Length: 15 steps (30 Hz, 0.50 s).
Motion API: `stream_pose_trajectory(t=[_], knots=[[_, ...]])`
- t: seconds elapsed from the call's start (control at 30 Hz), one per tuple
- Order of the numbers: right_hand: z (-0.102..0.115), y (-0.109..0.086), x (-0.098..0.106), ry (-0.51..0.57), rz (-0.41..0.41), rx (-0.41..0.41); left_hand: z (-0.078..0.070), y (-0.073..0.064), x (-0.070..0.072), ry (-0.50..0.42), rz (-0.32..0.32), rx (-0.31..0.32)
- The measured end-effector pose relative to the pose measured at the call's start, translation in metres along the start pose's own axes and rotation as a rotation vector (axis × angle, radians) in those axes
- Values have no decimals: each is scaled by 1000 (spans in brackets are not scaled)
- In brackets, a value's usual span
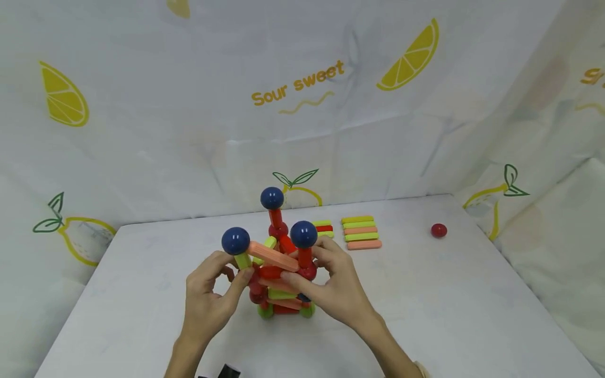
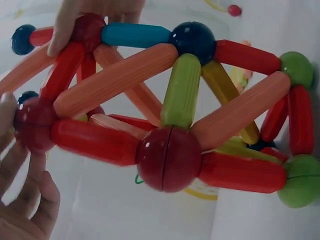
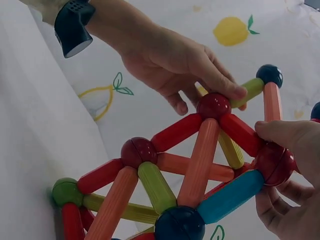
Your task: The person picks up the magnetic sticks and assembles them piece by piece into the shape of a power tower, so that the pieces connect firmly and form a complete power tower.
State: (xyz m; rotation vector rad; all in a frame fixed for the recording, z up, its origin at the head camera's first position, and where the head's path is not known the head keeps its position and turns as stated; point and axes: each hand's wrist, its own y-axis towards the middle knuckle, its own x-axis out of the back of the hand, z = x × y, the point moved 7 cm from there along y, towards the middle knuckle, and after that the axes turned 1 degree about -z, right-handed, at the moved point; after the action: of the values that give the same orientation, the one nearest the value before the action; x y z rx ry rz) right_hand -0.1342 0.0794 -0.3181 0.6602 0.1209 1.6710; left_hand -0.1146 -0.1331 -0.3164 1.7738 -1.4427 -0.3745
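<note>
A tower of magnetic sticks and balls stands upright between both hands, green balls at its base. Blue balls top its three uprights. My left hand pinches the lower end of a yellow-green stick, where it meets a red ball. On the other side, my right hand grips a red ball, thumb over its top and fingers below. A salmon stick slants from the left blue ball down to that right-hand corner. The tower hides some fingertips.
Behind the tower on the right lie a row of yellow, green and salmon sticks and a few more sticks, partly hidden. A loose red ball sits farther right. A black object shows at the front edge. Printed cloth hangs behind the table.
</note>
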Motion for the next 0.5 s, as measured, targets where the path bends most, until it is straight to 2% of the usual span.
stream_pose_trajectory(t=[0.17,0.27,0.37,0.5], knots=[[2,-7,-2,31,25,-76,5,1,8,-10,-166,100],[3,-13,-4,45,60,-133,5,0,9,-24,-209,119],[4,-19,-5,61,87,-180,5,0,7,-48,-181,130],[11,-28,-6,83,113,-194,5,0,0,-37,-51,151]])
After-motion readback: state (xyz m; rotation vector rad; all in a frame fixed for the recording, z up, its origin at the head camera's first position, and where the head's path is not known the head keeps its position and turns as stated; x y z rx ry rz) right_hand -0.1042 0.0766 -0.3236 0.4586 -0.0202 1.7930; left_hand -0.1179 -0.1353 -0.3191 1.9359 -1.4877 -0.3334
